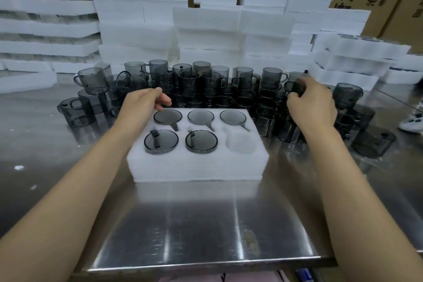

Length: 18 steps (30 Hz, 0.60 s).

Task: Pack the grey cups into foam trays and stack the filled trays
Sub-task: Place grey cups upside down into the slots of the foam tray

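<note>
**Steel, foam, smoky gloss**

I see a brushed-metal table [206, 224], shiny and mirroring. The foam tray [196, 167] looks matt white, faintly rough. The grey cups [272, 78] are translucent, smooth, glossy. The cardboard boxes [389, 7] look dull brown.

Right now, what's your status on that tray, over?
Status: left grip empty, loose, over foam tray far-left corner; right grip holds grey cup at cup pile. Five pockets filled, near-right pocket empty. Nothing over it.
</note>
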Each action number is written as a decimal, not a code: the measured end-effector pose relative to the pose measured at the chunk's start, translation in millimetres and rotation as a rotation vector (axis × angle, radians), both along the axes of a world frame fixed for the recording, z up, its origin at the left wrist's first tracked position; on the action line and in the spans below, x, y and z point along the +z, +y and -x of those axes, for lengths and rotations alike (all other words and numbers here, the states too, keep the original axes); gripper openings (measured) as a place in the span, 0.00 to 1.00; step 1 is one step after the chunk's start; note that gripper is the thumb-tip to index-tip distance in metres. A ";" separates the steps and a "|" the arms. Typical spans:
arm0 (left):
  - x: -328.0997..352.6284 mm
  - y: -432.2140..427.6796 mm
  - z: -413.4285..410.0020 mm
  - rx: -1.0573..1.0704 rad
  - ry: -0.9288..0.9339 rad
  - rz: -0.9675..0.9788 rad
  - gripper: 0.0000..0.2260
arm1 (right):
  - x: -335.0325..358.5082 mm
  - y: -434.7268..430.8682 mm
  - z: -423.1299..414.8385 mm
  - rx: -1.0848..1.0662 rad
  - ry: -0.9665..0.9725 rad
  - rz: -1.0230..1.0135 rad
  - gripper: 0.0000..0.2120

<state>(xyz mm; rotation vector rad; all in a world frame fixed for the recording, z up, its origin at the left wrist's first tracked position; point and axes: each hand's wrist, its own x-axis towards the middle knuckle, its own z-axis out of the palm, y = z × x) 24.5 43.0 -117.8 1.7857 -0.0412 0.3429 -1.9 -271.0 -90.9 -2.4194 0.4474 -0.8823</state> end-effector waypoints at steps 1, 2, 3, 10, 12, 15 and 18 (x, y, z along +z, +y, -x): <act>0.3 -0.2 -0.1 0.001 0.000 -0.002 0.16 | -0.1 -0.3 -0.6 -0.010 0.032 0.016 0.19; 0.4 -0.4 -0.1 0.000 0.000 -0.001 0.16 | -0.7 -0.2 -1.3 -0.008 0.048 0.025 0.17; 0.7 -0.7 0.0 -0.001 0.001 0.000 0.16 | -1.8 0.2 -2.1 0.002 0.053 0.028 0.17; 0.4 -0.7 1.9 -0.003 -0.007 -0.016 0.16 | -5.4 -3.7 -5.3 0.084 0.051 -0.049 0.19; 0.6 -0.5 2.0 -0.004 -0.005 -0.012 0.16 | -0.6 -2.9 -0.8 0.046 -0.077 -0.072 0.18; 0.2 0.3 1.9 -0.009 -0.013 -0.021 0.16 | 11.4 0.6 7.4 0.093 -0.279 -0.120 0.17; -0.4 1.0 1.6 -0.010 -0.020 -0.027 0.16 | 18.6 12.1 14.1 0.377 -0.314 -0.282 0.14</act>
